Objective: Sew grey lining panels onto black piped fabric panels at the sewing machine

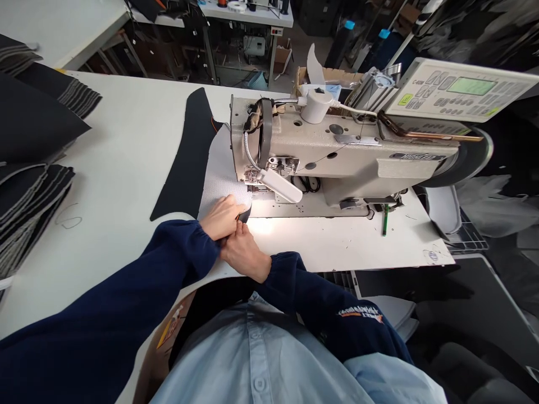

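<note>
A sewing machine (pixel 311 140) stands on the white table. At its needle end lies a light grey fabric piece (pixel 221 168), and its near edge shows a dark underside. A black panel (pixel 185 163) extends from it to the left. My left hand (pixel 223 217) rests on the grey piece's near part, fingers bent together by the edge. Just right of and below it, my right hand (pixel 245 251) is closed, pinching the dark edge of the fabric. The hands touch or nearly touch. A white lamp (pixel 280 186) lights the area by the needle.
Stacks of black panels (pixel 29 207) lie at the table's left side. A control panel (pixel 458 90) and a phone (pixel 429 133) are on the machine's right end. A green pen (pixel 385 219) is by the machine's base. Behind stands another table (pixel 252 14).
</note>
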A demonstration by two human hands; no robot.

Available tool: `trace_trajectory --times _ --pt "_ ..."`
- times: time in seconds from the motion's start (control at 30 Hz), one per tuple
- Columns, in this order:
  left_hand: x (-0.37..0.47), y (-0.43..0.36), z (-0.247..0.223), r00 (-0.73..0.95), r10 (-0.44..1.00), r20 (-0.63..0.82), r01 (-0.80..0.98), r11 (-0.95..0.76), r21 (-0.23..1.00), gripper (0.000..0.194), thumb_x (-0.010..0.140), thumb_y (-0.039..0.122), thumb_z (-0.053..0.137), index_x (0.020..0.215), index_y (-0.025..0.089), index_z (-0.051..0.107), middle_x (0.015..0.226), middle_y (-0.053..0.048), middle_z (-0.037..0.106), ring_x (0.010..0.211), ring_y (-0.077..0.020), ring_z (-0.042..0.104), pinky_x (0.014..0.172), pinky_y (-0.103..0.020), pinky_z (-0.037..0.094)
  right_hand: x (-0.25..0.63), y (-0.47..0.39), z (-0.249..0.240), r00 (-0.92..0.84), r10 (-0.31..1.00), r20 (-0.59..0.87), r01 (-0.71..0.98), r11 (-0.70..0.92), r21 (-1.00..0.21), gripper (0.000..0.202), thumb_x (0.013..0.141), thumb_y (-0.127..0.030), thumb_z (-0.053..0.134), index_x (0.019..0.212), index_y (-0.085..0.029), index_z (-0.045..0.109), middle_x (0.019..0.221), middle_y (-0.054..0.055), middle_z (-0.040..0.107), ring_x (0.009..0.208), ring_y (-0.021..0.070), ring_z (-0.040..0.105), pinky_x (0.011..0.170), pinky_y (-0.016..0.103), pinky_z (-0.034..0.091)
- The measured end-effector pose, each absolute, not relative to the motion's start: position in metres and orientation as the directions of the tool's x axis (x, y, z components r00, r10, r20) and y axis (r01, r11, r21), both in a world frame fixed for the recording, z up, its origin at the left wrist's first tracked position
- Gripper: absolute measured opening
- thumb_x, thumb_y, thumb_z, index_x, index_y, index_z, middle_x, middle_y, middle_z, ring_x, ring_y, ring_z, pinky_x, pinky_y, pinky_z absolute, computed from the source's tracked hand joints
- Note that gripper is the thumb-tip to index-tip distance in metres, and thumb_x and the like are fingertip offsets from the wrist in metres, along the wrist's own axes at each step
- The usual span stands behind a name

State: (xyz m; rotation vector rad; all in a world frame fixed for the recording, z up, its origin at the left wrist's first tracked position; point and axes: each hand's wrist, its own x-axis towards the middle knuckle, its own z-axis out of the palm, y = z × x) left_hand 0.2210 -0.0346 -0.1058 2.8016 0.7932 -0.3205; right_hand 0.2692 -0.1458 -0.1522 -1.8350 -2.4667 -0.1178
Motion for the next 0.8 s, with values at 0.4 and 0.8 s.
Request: trace_trajectory --times 0.4,0.8 --pt "0.233 -0.036 -0.101 0.831 0.459 -0.315 0.508 -0.857 0.09 0.03 0.083 0.016 0.046 0.097 0.016 0.072 0.09 -0.012 0.059 0.078 -0.0222 0.059 0.07 -0.031 0.044 0.276 -0.144 -0.163 -0.253 0.959 0.128 0.967 0.249 0.05 0.026 0.089 -0.016 0.056 0.103 -0.001 0.071 0.099 0.03 0.067 0.101 0.0393 0.06 0.085 0.058 0.043" --pt "0.25 -0.024 -0.108 0.786 0.554 -0.276 0.601 -0.79 0.125 0.033 0.079 0.012 0.044 0.091 0.017 0.074 0.098 -0.011 0.064 0.084 -0.0226 0.062 0.073 -0.031 0.046 0.294 -0.13 -0.184 -0.24 0.94 0.241 0.966 0.257 -0.041 0.025 0.089 -0.012 0.053 0.104 -0.004 0.071 0.098 0.023 0.067 0.098 0.0317 0.057 0.087 0.049 0.047"
